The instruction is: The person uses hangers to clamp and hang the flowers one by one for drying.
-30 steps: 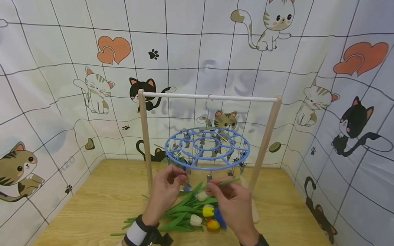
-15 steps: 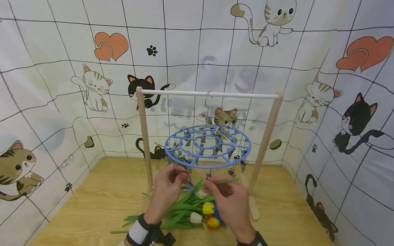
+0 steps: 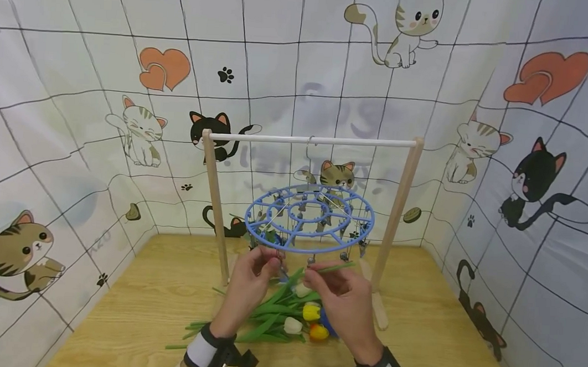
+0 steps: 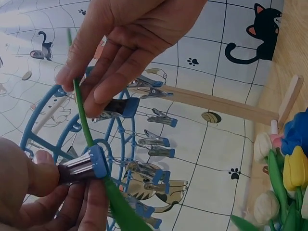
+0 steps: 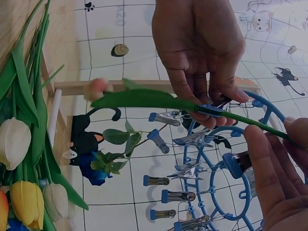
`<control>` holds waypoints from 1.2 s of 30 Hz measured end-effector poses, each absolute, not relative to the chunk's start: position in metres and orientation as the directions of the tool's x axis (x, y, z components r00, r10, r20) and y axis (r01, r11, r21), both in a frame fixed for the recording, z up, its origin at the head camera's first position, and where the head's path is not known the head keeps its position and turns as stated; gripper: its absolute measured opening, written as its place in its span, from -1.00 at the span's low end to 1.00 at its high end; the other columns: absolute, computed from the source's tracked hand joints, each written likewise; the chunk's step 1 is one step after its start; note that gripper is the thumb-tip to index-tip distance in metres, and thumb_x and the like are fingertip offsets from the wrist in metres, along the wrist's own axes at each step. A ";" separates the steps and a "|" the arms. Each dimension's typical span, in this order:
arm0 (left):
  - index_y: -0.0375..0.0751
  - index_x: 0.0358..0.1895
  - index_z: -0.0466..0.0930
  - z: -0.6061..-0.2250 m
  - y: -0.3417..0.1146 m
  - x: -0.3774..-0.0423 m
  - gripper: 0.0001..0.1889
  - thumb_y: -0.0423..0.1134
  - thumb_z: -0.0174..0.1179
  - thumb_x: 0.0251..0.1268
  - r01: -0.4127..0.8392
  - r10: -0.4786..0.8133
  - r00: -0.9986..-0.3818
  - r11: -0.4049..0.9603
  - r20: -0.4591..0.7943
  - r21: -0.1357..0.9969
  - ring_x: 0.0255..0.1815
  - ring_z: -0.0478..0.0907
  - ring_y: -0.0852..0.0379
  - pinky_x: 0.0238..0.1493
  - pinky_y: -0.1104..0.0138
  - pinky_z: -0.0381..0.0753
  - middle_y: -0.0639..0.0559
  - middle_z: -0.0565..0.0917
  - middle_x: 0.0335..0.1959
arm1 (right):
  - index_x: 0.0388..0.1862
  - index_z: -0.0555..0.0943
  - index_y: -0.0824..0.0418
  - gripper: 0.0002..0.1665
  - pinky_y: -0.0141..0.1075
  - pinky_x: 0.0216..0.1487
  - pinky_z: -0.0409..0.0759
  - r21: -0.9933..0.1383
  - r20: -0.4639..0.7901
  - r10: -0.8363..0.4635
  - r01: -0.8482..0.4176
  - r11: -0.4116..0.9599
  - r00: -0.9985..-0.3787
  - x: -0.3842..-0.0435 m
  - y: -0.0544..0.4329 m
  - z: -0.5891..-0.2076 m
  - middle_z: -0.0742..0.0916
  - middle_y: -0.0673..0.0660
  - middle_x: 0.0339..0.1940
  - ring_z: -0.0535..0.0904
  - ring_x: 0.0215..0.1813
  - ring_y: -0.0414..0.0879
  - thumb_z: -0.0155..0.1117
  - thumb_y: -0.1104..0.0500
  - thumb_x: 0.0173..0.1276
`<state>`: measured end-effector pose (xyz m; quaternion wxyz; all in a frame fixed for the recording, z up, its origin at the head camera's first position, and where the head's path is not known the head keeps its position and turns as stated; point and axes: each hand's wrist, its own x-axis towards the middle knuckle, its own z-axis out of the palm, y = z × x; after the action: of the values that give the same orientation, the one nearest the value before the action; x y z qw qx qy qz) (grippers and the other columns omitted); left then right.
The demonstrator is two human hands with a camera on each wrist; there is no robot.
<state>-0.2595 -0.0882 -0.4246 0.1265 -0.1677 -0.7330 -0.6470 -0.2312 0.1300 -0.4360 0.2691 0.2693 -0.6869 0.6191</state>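
Observation:
My left hand [image 3: 246, 283] pinches a metal clip [image 4: 79, 167] with a blue tip, below the near left rim of the round blue hanging rack [image 3: 312, 251]. The clip's blue tip sits at the green stem [image 4: 84, 120] of an artificial tulip. My right hand [image 3: 349, 305] pinches that stem between thumb and fingers, farther toward its bare end. In the right wrist view the long leaf [image 5: 144, 98] and the pale pink tulip head [image 5: 97, 89] extend beyond the clip, on the side away from my right hand. Several other metal clips [image 5: 179, 196] dangle from the rack.
The rack hangs by a hook from the white bar [image 3: 256, 139] of a wooden stand [image 3: 397, 211]. Below my hands, a bunch of artificial tulips [image 3: 293, 325] lies on the wooden table [image 3: 144, 286]. A blue flower [image 5: 94, 168] with leaves hangs from the rack. Cat-patterned cloth [image 3: 280, 72] surrounds the table.
My right hand has shifted slightly left with the stem, nearer to my left hand. The left hand keeps its grip on the clip near the rim. The head view has tipped slightly.

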 end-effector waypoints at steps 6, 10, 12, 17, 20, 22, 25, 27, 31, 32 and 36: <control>-0.37 0.28 0.73 -0.430 -0.093 -0.260 -0.78 -0.33 0.23 0.85 0.420 0.142 -0.902 0.078 0.407 0.904 0.13 0.87 0.12 0.25 0.36 0.89 -0.41 0.82 0.19 | 0.14 0.85 0.29 -0.77 -0.24 -0.06 0.96 -0.689 0.712 -0.045 -0.709 0.149 -0.701 -0.229 0.130 -0.436 0.97 0.28 0.02 0.97 -0.08 -0.18 0.54 0.44 0.59; -0.39 0.36 0.70 -0.431 -0.095 -0.260 -0.73 -0.31 0.22 0.87 0.415 0.160 -0.903 0.078 0.399 0.907 0.20 0.86 0.04 0.30 0.34 0.88 -0.36 0.82 0.24 | 0.16 0.86 0.23 -0.72 -0.27 -0.04 0.96 -0.675 0.721 -0.050 -0.717 0.173 -0.691 -0.227 0.130 -0.436 0.97 0.23 0.05 0.97 -0.05 -0.21 0.56 0.45 0.56; -0.39 0.37 0.69 -0.432 -0.096 -0.261 -0.72 -0.30 0.21 0.88 0.407 0.157 -0.907 0.080 0.392 0.910 0.22 0.86 0.02 0.31 0.35 0.86 -0.33 0.83 0.26 | 0.16 0.86 0.20 -0.69 -0.28 -0.03 0.95 -0.668 0.727 -0.054 -0.723 0.179 -0.685 -0.226 0.130 -0.436 0.97 0.22 0.07 0.97 -0.03 -0.21 0.58 0.46 0.55; -0.34 0.37 0.69 -0.432 -0.100 -0.261 -0.71 -0.24 0.21 0.90 0.413 0.142 -0.907 0.103 0.397 0.905 0.22 0.86 0.08 0.21 0.33 0.86 -0.29 0.86 0.27 | 0.10 0.86 0.14 -0.72 -0.34 -0.03 0.94 -0.628 0.753 -0.069 -0.747 0.220 -0.654 -0.226 0.131 -0.439 0.98 0.19 0.00 0.99 -0.06 -0.12 0.61 0.41 0.54; -0.30 0.37 0.70 -0.431 -0.103 -0.261 -0.72 -0.21 0.19 0.91 0.418 0.138 -0.905 0.116 0.402 0.901 0.14 0.86 0.14 0.06 0.31 0.84 -0.30 0.86 0.26 | 0.10 0.86 0.11 -0.73 -0.37 -0.05 0.93 -0.630 0.747 -0.077 -0.741 0.233 -0.660 -0.225 0.134 -0.443 0.97 0.18 -0.04 0.98 -0.06 -0.12 0.61 0.40 0.55; -0.30 0.38 0.70 -0.430 -0.106 -0.261 -0.70 -0.20 0.18 0.92 0.420 0.137 -0.904 0.117 0.405 0.900 0.12 0.85 0.17 0.02 0.31 0.82 -0.32 0.86 0.26 | 0.11 0.86 0.12 -0.73 -0.35 -0.05 0.94 -0.646 0.732 -0.087 -0.729 0.225 -0.676 -0.225 0.137 -0.446 0.96 0.20 -0.02 0.97 -0.04 -0.13 0.60 0.40 0.56; -0.31 0.39 0.69 -0.431 -0.109 -0.264 -0.68 -0.17 0.15 0.95 0.413 0.131 -0.907 0.104 0.399 0.905 0.15 0.84 0.19 0.11 0.31 0.84 -0.35 0.85 0.27 | 0.13 0.86 0.20 -0.73 -0.30 -0.05 0.95 -0.655 0.720 -0.114 -0.724 0.215 -0.685 -0.224 0.142 -0.450 0.95 0.23 -0.01 0.96 -0.04 -0.10 0.57 0.44 0.57; -0.33 0.40 0.68 -0.431 -0.111 -0.265 -0.67 -0.17 0.13 0.96 0.409 0.128 -0.909 0.089 0.397 0.908 0.19 0.85 0.19 0.17 0.32 0.84 -0.36 0.85 0.28 | 0.12 0.86 0.20 -0.72 -0.30 -0.03 0.94 -0.650 0.717 -0.129 -0.724 0.229 -0.685 -0.225 0.146 -0.454 0.95 0.21 -0.01 0.95 -0.05 -0.11 0.58 0.45 0.54; -0.33 0.42 0.67 -0.432 -0.113 -0.267 -0.66 -0.16 0.10 0.98 0.409 0.127 -0.909 0.079 0.398 0.909 0.19 0.85 0.17 0.16 0.34 0.82 -0.37 0.84 0.29 | 0.09 0.86 0.16 -0.69 -0.34 -0.01 0.93 -0.630 0.716 -0.154 -0.725 0.280 -0.681 -0.226 0.154 -0.463 0.95 0.13 -0.04 0.93 -0.07 -0.15 0.62 0.46 0.49; -0.33 0.42 0.66 -0.433 -0.114 -0.268 -0.66 -0.16 0.09 0.98 0.409 0.128 -0.909 0.079 0.397 0.909 0.19 0.85 0.16 0.14 0.34 0.81 -0.38 0.84 0.29 | 0.08 0.86 0.13 -0.68 -0.34 0.01 0.93 -0.629 0.711 -0.160 -0.721 0.290 -0.684 -0.226 0.156 -0.465 0.96 0.11 -0.04 0.92 -0.07 -0.17 0.62 0.46 0.49; -0.33 0.44 0.64 -0.433 -0.117 -0.268 -0.64 -0.15 0.06 0.99 0.401 0.134 -0.911 0.061 0.391 0.914 0.21 0.82 0.17 0.21 0.25 0.85 -0.37 0.81 0.31 | 0.06 0.87 0.00 -0.71 -0.40 0.12 0.89 -0.633 0.674 -0.181 -0.686 0.357 -0.716 -0.225 0.161 -0.474 0.96 -0.04 -0.05 0.90 -0.07 -0.26 0.64 0.36 0.54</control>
<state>-0.2680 -0.1173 -0.4333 0.1014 -0.1854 -0.7212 -0.6597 -0.2251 0.1614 -0.4744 0.2552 0.2769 -0.7833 0.4946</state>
